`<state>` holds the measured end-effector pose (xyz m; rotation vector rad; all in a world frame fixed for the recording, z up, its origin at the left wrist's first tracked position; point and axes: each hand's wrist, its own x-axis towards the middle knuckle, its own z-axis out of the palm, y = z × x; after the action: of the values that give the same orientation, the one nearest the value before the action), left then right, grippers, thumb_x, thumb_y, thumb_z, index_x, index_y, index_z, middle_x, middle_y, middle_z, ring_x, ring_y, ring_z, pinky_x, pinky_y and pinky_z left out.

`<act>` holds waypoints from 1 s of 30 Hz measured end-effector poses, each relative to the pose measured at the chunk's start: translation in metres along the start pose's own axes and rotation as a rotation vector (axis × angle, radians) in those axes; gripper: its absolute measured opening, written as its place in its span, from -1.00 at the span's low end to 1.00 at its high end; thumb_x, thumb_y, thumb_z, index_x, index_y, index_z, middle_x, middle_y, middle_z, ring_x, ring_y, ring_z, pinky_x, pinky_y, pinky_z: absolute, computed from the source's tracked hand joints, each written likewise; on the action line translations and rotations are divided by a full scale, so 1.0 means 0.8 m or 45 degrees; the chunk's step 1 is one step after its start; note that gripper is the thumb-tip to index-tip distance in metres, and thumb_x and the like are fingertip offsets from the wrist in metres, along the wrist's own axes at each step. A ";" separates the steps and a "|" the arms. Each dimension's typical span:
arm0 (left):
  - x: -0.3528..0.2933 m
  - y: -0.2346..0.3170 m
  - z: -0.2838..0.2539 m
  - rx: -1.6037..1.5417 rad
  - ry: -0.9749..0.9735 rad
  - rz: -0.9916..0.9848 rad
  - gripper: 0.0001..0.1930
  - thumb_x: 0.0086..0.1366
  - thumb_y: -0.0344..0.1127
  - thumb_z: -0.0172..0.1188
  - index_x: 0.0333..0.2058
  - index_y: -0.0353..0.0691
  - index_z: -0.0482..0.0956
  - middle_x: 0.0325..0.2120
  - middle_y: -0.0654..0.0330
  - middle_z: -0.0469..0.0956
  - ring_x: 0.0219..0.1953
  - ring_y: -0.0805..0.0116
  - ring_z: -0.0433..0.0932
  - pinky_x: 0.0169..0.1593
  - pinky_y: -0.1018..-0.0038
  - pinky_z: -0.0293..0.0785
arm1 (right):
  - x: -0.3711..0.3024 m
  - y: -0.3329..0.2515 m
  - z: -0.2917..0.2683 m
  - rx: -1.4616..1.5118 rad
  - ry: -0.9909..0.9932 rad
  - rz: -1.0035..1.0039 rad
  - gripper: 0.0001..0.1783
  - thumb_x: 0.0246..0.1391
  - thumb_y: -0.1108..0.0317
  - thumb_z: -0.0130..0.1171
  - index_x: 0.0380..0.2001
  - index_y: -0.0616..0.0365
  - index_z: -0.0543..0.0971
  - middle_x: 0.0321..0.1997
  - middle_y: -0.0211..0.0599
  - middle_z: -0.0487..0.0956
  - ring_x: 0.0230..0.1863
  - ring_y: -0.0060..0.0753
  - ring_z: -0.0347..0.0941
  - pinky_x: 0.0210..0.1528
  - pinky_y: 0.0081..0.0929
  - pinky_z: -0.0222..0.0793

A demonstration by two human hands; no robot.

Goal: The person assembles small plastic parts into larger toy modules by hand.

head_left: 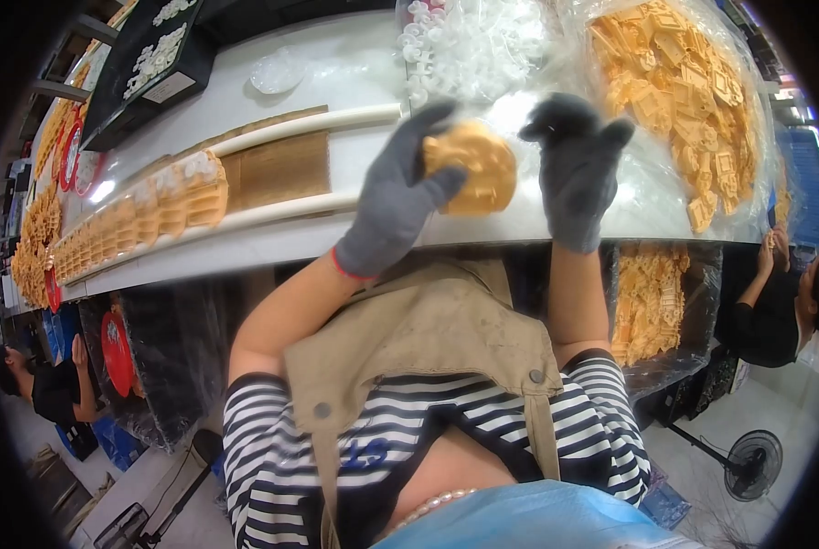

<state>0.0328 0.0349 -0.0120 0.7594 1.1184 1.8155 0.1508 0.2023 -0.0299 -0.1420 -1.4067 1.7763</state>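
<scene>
My left hand (400, 188), in a grey knit glove with a red cuff edge, grips a yellow-orange plastic piece (482, 169) with a rounded outline. The thumb lies across its near side, the fingers behind it. Motion blurs its surface detail. To the right, apart from the piece, my right hand (578, 174) is raised in a grey glove with dark fingertips. Its fingers are bent and smeared by motion, so whether anything small is in them cannot be told. Just beyond both hands lies a heap of small white plastic parts (473, 50) on clear film.
A bag of yellow-orange parts (674, 91) sits at the right. On the left, a row of similar pieces (144, 215) lies between white rails (272, 218). A black box (149, 78) holds white parts. Below the table stands a lined bin (647, 311). Other people work at both sides.
</scene>
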 end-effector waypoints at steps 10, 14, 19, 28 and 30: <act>-0.004 0.014 -0.024 0.082 -0.139 -0.024 -0.51 0.15 -0.40 0.31 0.03 -0.23 0.32 -0.09 0.21 0.45 -0.04 0.44 0.43 0.00 0.54 0.44 | -0.058 -0.012 0.063 -0.497 0.003 0.296 -0.33 -0.33 0.21 0.49 -0.12 0.23 0.44 -0.11 -0.22 0.49 -0.14 -0.38 0.46 -0.16 -0.48 0.43; -0.013 0.026 -0.017 0.244 -0.116 -0.041 -0.65 0.15 -0.45 0.30 -0.08 -0.24 0.45 -0.17 0.23 0.52 -0.15 0.52 0.50 -0.07 0.58 0.49 | -0.038 -0.012 0.050 -0.938 -0.272 -0.376 -0.41 -0.42 0.23 0.50 -0.26 0.18 0.45 -0.37 -0.18 0.45 -0.41 -0.22 0.45 -0.35 -0.40 0.39; -0.013 0.026 -0.012 0.253 -0.104 -0.025 -0.72 0.12 -0.56 0.25 -0.15 -0.30 0.51 -0.18 0.22 0.53 -0.13 0.47 0.49 -0.04 0.52 0.45 | -0.035 -0.007 0.047 -0.967 -0.320 -0.453 -0.48 -0.36 0.27 0.47 -0.30 0.19 0.45 -0.39 -0.19 0.47 -0.44 -0.26 0.45 -0.39 -0.41 0.38; 0.000 0.029 -0.005 0.374 0.003 0.151 -0.77 0.14 -0.58 0.25 -0.21 -0.28 0.53 -0.22 0.19 0.56 -0.17 0.51 0.49 -0.04 0.56 0.44 | -0.018 -0.009 0.040 -0.983 -0.367 -0.477 -0.40 -0.32 0.26 0.48 -0.16 0.16 0.44 -0.32 -0.19 0.51 -0.37 -0.21 0.47 -0.37 -0.41 0.40; 0.007 0.021 -0.020 0.426 0.092 0.253 -0.73 0.15 -0.53 0.26 -0.15 -0.30 0.49 -0.21 0.16 0.57 -0.16 0.50 0.49 -0.01 0.54 0.43 | -0.003 -0.015 0.048 -1.098 -0.445 -0.335 -0.24 -0.35 0.25 0.50 -0.01 0.12 0.40 -0.23 -0.19 0.53 -0.29 -0.13 0.51 -0.28 -0.40 0.44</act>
<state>0.0112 0.0300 -0.0034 1.0371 1.4605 1.8528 0.1373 0.1723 -0.0070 -0.0905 -2.2574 0.9118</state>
